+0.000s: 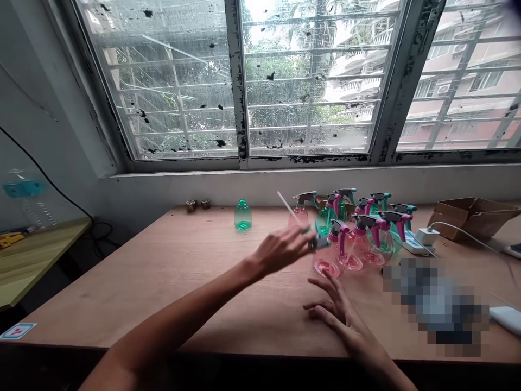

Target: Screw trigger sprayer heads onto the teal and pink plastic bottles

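Note:
My left hand (283, 244) reaches across the table, its fingers closed on a grey and teal trigger spray head (320, 243). A whitish dip tube (288, 206) slants up and left beyond the fingers, seemingly part of that spray head. My right hand (340, 315) is low over the table with fingers apart and nothing in it. Just past its fingertips stands a pink spray bottle (328, 266) with a magenta trigger. Several more pink and green spray bottles cluster behind it, partly hiding each other. A green bottle (243, 216) with no spray head stands alone to the left.
Two small dark round pieces (191, 206) sit near the table's back left corner. On the right are an open cardboard box (459, 217), a power strip (419, 243) with a white plug and cable, a blurred-out patch and a white mouse (506, 317). Windows line the back wall.

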`<action>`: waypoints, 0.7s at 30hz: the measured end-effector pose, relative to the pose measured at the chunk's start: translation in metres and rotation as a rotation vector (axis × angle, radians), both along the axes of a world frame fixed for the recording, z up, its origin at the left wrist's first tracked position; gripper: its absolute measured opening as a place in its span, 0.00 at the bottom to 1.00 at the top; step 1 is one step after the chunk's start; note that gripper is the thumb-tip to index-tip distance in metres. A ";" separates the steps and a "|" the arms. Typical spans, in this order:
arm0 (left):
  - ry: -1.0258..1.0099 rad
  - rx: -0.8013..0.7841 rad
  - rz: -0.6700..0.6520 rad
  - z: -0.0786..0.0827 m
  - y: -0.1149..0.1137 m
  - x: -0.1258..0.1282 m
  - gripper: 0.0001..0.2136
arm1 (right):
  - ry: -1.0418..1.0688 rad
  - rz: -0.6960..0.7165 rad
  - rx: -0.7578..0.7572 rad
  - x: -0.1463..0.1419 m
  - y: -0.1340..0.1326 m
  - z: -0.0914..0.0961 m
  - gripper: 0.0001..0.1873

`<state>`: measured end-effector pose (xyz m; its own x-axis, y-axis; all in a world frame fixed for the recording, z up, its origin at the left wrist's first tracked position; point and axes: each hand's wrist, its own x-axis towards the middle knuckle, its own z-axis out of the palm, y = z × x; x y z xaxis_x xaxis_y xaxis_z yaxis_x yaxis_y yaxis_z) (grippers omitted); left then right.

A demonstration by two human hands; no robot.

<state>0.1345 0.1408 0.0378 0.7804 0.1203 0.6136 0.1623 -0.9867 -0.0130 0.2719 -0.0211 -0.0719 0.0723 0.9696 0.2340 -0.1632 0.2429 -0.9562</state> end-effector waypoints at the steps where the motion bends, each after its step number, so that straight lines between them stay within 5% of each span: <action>1: 0.045 0.035 -0.010 -0.008 -0.016 -0.008 0.15 | 0.015 -0.032 0.003 0.000 0.001 -0.002 0.41; 4: 0.183 0.143 0.006 -0.026 -0.061 -0.025 0.16 | 0.058 -0.120 0.023 -0.001 0.004 -0.009 0.49; 7: 0.261 0.147 -0.003 -0.027 -0.092 -0.036 0.15 | 0.079 -0.114 0.048 0.000 0.006 -0.014 0.45; 11: 0.263 0.100 -0.035 -0.022 -0.093 -0.054 0.18 | 0.070 -0.111 0.052 0.004 0.004 -0.014 0.36; 14: 0.147 0.194 -0.177 -0.023 -0.057 -0.073 0.17 | 0.074 -0.108 0.027 0.004 0.003 -0.009 0.34; 17: -0.101 -0.005 0.145 -0.017 0.004 -0.086 0.23 | 0.070 -0.084 0.003 0.003 0.002 -0.005 0.36; 21: -0.177 -0.163 0.516 0.000 0.088 -0.082 0.26 | 0.050 -0.060 -0.016 0.004 -0.001 -0.003 0.33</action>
